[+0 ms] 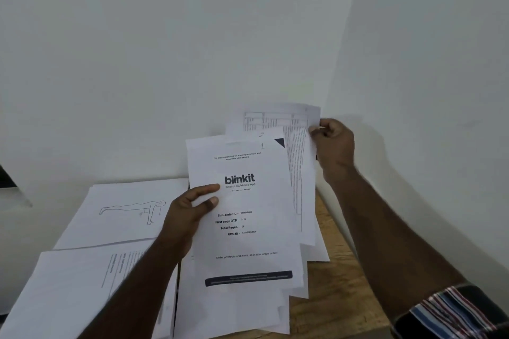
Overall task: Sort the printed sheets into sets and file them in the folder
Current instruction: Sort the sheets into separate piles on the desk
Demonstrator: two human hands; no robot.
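- At the left of the frame we saw two piles of sheets lying on the table: the figure-drawing sheet (pixel 129 212) behind, and a text sheet (pixel 82 292) at the lower left.
- In the middle, our left hand (pixel 187 217) gripped the fanned stack, thumb curled over the blinkit cover page (pixel 242 228).
- At the right, our right hand (pixel 333 146) pinched the edge of a table-printed sheet (pixel 297 162), lifted behind the cover.
- The wooden table (pixel 341 283) showed at the lower right; we saw no folder.
- We judged sorting was under way; next, that sheet needed drawing free and matching to a pile.
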